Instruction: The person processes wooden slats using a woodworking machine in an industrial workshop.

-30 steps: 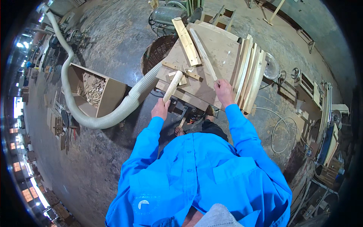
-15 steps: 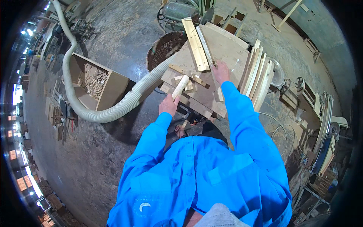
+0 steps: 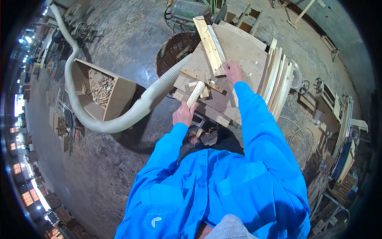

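My right hand (image 3: 233,72) is on the thin strip (image 3: 216,40), nearer to it than my left; whether the fingers grip or only rest, I can't tell from above. The strip lies on the surface (image 3: 244,47), its long axis running from 11 to 5 o'clock, far end at 11 from that hand — a yellowish board (image 3: 208,46) just along its 9 o'clock side. My left hand (image 3: 184,114) is closed round a pale stick (image 3: 195,95) — pointing to 1 o'clock.
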The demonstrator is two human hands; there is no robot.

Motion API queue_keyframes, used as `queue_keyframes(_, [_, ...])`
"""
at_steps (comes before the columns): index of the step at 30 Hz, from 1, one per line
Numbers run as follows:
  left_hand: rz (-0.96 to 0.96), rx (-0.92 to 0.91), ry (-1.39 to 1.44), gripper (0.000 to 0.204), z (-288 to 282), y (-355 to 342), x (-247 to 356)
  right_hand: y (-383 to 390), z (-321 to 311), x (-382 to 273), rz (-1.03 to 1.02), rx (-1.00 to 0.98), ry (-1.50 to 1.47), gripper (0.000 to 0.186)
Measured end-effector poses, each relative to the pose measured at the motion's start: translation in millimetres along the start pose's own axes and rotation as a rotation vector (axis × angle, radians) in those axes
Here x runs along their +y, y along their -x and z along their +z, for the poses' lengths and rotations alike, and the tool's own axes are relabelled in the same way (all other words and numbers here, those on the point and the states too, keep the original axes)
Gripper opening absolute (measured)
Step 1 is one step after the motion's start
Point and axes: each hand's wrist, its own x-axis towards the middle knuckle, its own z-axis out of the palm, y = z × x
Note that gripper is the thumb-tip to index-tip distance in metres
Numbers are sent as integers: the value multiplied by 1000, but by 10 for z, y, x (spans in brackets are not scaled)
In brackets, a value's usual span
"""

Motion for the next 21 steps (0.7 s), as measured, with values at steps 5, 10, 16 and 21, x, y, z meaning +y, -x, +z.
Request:
queue_keyframes(5, [6, 27, -34, 52, 44, -83, 34, -92, -30, -2, -18, 5, -23, 38])
queue_keyframes(10, [10, 37, -23, 52, 94, -202, 128, -214, -15, 98, -1, 21, -14, 36])
queue_keyframes(16, [-30, 26, -56, 53, 98, -394, 290, -400, -74, 142, 15, 14, -27, 37])
queue_keyframes(21, [-27, 39, -51, 55, 121, -397, 373, -432, -179, 172, 14, -8, -36, 35])
